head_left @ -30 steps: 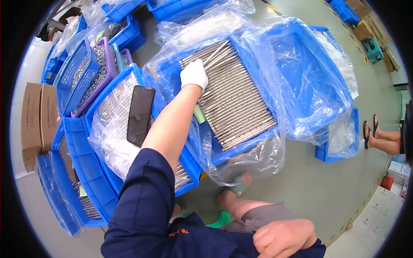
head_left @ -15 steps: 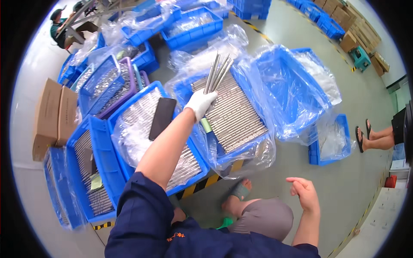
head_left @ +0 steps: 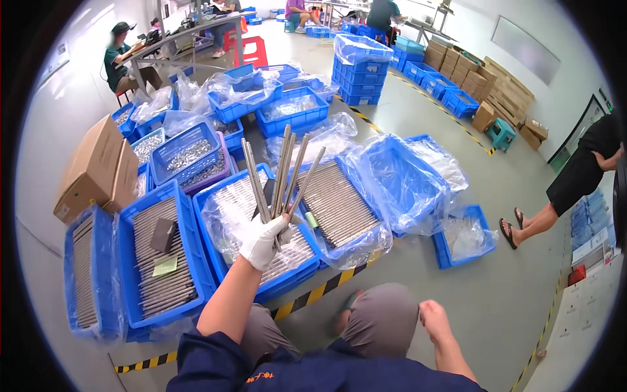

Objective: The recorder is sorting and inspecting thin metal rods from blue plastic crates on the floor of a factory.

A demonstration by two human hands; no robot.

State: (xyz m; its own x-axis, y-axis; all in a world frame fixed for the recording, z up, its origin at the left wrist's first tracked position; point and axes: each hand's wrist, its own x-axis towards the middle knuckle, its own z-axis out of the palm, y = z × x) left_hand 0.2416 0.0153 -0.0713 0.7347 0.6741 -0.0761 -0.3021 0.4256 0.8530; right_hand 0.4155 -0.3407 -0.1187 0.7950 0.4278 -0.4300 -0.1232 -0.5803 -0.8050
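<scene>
My left hand (head_left: 263, 242), in a white glove, is closed around several slim metal rods (head_left: 283, 171) that fan upward from it. Below it is a blue crate (head_left: 266, 292) of bright rods, partly covered by clear plastic and by my hand. To the right, a plastic-lined crate holds rows of metal rods (head_left: 338, 199), with a light green piece (head_left: 311, 220) at its edge. My bare right hand (head_left: 434, 320) is beside my right knee, its fingers curled in and nothing visible in them.
On the left, another blue crate of rods carries a dark block (head_left: 162, 234) and a yellow-green slip (head_left: 165, 265). Cardboard boxes (head_left: 91, 173) stand behind it. A plastic-lined blue crate (head_left: 403, 171) sits right of the rods. A person's legs (head_left: 539, 222) are at far right.
My left hand has drawn back toward me and left with the rods, away from the plastic-lined crate. My right hand has lowered toward my knee and its fingers have curled. The view has tilted up.
</scene>
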